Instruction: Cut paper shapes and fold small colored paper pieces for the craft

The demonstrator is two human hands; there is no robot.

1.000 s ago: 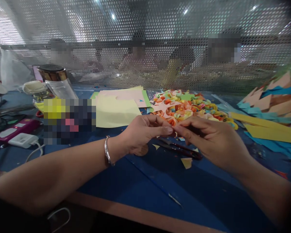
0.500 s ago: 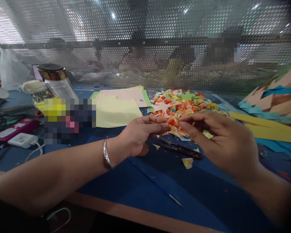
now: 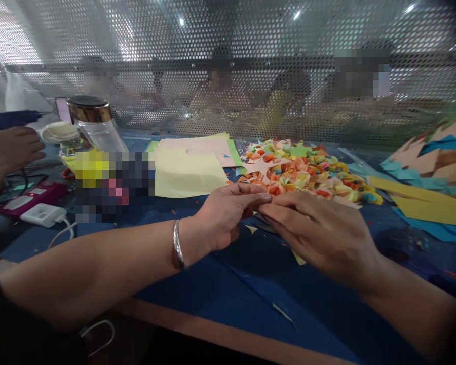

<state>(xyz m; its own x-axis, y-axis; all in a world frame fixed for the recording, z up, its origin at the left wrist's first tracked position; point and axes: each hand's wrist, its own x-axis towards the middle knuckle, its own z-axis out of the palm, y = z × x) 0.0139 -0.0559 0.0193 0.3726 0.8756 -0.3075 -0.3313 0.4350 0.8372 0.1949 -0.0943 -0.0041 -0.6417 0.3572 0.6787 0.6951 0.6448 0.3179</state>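
My left hand (image 3: pixel 228 215), with a silver bangle at the wrist, is closed in a pinch at the front of a paper pile. The fingertips of my right hand (image 3: pixel 323 235) press together against those of the left. A small curled orange paper flower (image 3: pixel 275 188) shows at the fingertips, largely covered by them. Just beyond lies a heap of curled paper pieces (image 3: pixel 311 170) in orange, yellow and green. A dark pair of snips (image 3: pixel 264 223) lies mostly hidden under my right hand. A thin blue rod with a metal tip (image 3: pixel 258 293) rests on the table nearer me.
Paper sheets (image 3: pixel 190 175) lie left of the heap. Yellow strips (image 3: pixel 421 203) and a layered paper piece (image 3: pixel 437 157) are at right. At left are a clear bottle (image 3: pixel 95 121), a white charger (image 3: pixel 43 215) and another person's hand (image 3: pixel 15 149) with a dark tool. A perforated screen (image 3: pixel 243 30) stands behind.
My right hand has moved left and turned over the fingertips of my left hand, covering more of the orange flower and the snips. Another person's hand with a dark tool has appeared at far left.
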